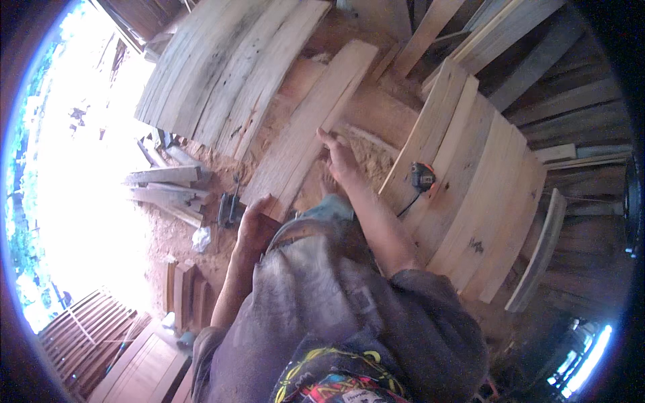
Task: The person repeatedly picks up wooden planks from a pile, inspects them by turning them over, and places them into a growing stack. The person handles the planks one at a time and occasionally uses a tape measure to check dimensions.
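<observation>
A long pale wooden plank (314,114) slants in front of me from my waist toward the far right. My left hand (255,227) is closed on its near end, close to my body. Along the plank's right edge, my right hand (341,161) grips it with finger and thumb; the fingers under the edge are partly hidden. A black and orange tape measure (423,176) rests on the joined boards (470,181) to the right, apart from both hands. Just left of my left hand stands a dark tool (230,209) whose kind I cannot make out.
A wide panel of planks (232,64) lies at the far left. Short wood offcuts (168,185) are piled on the dusty ground left of me, with stacked blocks (183,287) nearer. More boards (510,30) lean at the far right. A curved strip (537,255) lies beyond the right panel.
</observation>
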Demonstrator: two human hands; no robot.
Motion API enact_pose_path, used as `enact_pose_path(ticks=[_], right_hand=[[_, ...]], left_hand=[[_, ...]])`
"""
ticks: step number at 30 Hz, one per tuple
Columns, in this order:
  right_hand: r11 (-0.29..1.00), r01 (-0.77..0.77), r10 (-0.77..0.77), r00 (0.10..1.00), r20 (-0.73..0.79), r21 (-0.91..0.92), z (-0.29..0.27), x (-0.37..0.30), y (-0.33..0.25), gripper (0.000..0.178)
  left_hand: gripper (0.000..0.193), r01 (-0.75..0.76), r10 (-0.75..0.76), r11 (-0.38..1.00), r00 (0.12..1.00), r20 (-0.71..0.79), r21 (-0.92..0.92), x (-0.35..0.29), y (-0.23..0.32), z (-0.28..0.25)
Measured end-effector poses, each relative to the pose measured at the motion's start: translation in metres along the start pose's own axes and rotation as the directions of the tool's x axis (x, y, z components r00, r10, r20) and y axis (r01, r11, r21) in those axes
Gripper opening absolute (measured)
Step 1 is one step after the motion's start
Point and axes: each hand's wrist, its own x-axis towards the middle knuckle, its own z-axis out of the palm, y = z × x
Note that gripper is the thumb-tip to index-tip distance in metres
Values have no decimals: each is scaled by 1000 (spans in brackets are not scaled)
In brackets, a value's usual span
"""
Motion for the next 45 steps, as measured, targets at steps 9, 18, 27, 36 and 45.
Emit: enact_pose_path(ticks=[9, 18, 27, 36, 45], right_hand=[[649, 133, -213, 977, -10, -749, 43, -19, -67, 52], [673, 223, -303, 953, 12, -706, 34, 22, -53, 50], [530, 93, 24, 992, 125, -843, -42, 103, -34, 43], [674, -117, 36, 991, -126, -729, -17, 143, -74, 39], [620, -64, 46, 998, -45, -782, 19, 194, -78, 35]], left_hand=[[38, 78, -155, 957, 951, -267, -278, 33, -9, -43], [44, -42, 38, 999, 978, -207, -14, 48, -2, -32], [26, -160, 196, 973, 955, -224, 169, 114, 4, -36], [39, -140, 163, 984, 954, -251, 106, 127, 12, -41], [52, -202, 225, 974, 931, -288, 107, 160, 21, -73]])
